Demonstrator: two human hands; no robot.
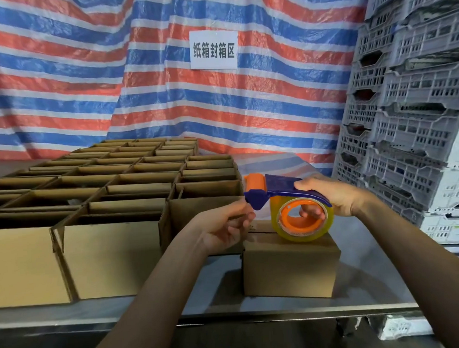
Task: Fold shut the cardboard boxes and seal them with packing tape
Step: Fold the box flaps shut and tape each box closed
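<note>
A small closed cardboard box (290, 267) stands on the metal table (364, 286) in front of me. Just above its top I hold a blue and orange tape dispenser (283, 194) with a roll of clear yellowish tape. My right hand (329, 194) grips the dispenser, thumb over the blue handle and fingers through the orange core. My left hand (226, 225) is at the dispenser's front end, below the orange roller, with thumb and fingers pinched together; the tape end itself is too faint to make out.
Several open cardboard boxes (111, 186) fill the table's left and back in rows. Grey plastic crates (412, 108) are stacked high on the right. A striped tarp with a white paper sign (213, 50) hangs behind. The table's front edge runs across below the box.
</note>
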